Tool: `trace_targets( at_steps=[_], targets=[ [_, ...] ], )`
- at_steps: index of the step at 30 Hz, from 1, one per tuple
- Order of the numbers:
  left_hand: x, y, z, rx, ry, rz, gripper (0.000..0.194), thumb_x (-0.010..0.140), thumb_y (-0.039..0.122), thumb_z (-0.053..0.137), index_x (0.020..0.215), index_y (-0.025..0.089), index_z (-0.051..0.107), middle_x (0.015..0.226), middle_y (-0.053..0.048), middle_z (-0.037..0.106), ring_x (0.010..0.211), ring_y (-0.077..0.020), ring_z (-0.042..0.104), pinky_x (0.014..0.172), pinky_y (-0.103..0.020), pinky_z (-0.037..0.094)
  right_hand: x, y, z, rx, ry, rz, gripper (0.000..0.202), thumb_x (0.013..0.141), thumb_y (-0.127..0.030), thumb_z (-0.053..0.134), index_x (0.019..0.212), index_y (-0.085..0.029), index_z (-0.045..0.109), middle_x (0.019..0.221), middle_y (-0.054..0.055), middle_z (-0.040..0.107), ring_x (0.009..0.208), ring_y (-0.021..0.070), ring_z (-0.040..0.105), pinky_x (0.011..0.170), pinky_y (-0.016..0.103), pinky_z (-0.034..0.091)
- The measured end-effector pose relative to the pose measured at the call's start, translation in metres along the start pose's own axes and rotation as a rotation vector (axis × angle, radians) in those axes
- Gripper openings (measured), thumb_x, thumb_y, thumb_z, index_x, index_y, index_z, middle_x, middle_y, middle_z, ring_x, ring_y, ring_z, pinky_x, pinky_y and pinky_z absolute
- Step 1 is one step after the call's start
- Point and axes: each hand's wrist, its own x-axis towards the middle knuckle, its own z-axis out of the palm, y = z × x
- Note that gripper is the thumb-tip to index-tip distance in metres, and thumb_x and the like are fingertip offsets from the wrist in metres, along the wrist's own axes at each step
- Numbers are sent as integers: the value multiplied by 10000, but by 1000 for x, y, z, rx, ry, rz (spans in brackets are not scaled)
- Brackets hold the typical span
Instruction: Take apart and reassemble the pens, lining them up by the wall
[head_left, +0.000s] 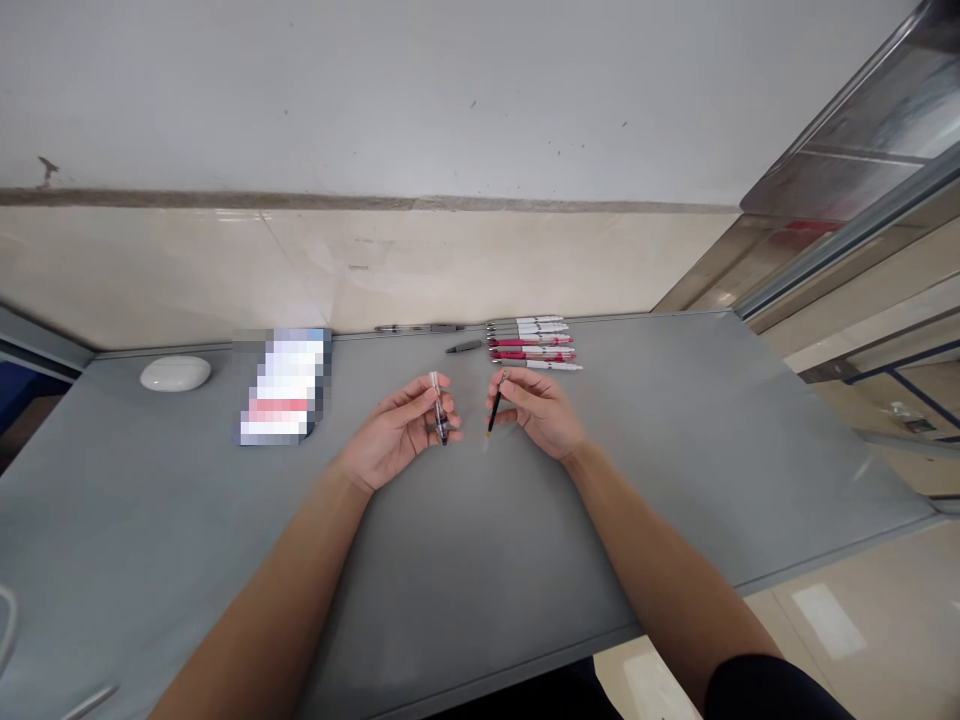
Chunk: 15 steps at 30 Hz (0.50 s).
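Note:
Just left of centre, my left hand (401,430) pinches a clear tube-like pen part (438,405) with a dark lower end, held nearly upright. Facing it, my right hand (541,408) grips a thin black pen piece (495,408) with a yellowish lower tip, tilted slightly. The two pieces are apart. Behind my right hand lies a row of several white, grey and red pens (531,343). A short dark grey pen part (463,347) rests left of the row, and a longer pen (420,328) lies by the wall edge.
On the grey table (480,590), a white mouse (175,374) sits at the far left beside a blurred-out flat object (283,388). A white cable (9,625) enters at the left edge. The wall (480,260) borders the table's back.

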Motion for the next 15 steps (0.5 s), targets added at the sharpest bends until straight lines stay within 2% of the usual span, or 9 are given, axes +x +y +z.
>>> trace_targets(
  at_steps=[15],
  targets=[
    [-1, 1, 2, -16, 13, -7, 130, 896, 253, 624, 999, 186, 667, 842, -18, 619, 776, -154, 643, 767, -367, 589, 0, -1, 1, -33, -31, -14, 168, 796, -404, 706, 809, -236, 711, 791, 12, 579, 768, 148, 568, 680, 327, 586]
  ],
)
